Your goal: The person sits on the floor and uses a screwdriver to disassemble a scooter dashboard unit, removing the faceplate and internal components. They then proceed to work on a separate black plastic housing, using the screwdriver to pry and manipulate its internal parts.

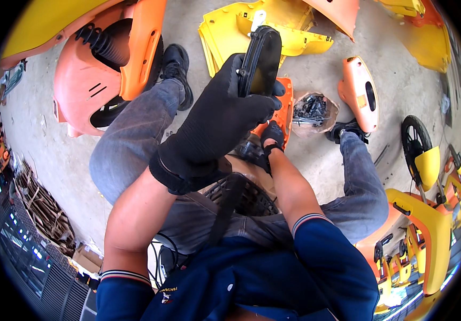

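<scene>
In a black glove, my left hand (209, 120) is raised in front of me, its fingers wrapped round an oval black plastic housing (261, 61). One face of the housing is smooth and dark; small lugs stick out along its edge. Lower down and farther from the camera, my right hand (273, 135), also gloved in black, is at the near end of an orange plastic panel (284, 109). Its fingers are small and partly covered, so their grip is unclear. Black parts (250, 150) lie beside it, partly hidden by my left wrist.
An open bag (329, 113) of small metal hardware stands right of the orange panel. Yellow body panels (217, 40) lie ahead, an orange scooter body (81, 91) at left. An orange shell (360, 96) and a wheel (415, 144) are at right. A black crate (260, 200) sits between my legs.
</scene>
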Action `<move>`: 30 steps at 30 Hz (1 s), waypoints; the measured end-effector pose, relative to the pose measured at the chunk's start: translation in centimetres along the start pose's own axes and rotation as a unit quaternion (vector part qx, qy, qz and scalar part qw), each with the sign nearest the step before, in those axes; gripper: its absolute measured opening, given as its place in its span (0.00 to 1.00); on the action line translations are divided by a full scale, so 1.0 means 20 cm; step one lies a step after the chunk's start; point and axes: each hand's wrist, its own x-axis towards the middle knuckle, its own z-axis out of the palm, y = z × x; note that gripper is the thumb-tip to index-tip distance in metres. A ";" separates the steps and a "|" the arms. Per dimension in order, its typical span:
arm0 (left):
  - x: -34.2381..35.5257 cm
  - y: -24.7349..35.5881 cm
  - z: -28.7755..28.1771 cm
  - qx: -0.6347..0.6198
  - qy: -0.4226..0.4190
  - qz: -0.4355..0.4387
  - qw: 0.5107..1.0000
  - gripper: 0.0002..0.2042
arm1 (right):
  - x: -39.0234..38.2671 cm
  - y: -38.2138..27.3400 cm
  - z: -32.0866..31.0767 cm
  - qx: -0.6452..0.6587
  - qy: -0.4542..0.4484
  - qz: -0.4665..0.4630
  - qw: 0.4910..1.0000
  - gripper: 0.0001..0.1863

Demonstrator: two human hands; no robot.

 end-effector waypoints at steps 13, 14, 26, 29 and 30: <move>0.01 -0.02 0.00 0.020 0.003 0.007 1.000 0.24 | 0.01 0.04 0.06 0.012 0.007 0.009 1.000 0.09; 0.01 -0.02 0.00 0.027 0.003 0.005 1.000 0.24 | 0.00 0.03 0.05 0.024 0.015 0.013 1.000 0.09; 0.01 -0.02 0.00 0.052 0.012 -0.005 0.999 0.23 | 0.01 0.05 0.04 -0.022 0.009 0.008 1.000 0.08; 0.01 -0.03 0.01 0.035 0.015 0.003 0.999 0.23 | 0.02 0.08 0.06 -0.016 0.006 -0.014 1.000 0.07; 0.00 -0.02 0.02 0.027 0.014 -0.009 0.999 0.23 | 0.03 0.08 0.07 -0.011 0.010 -0.019 1.000 0.07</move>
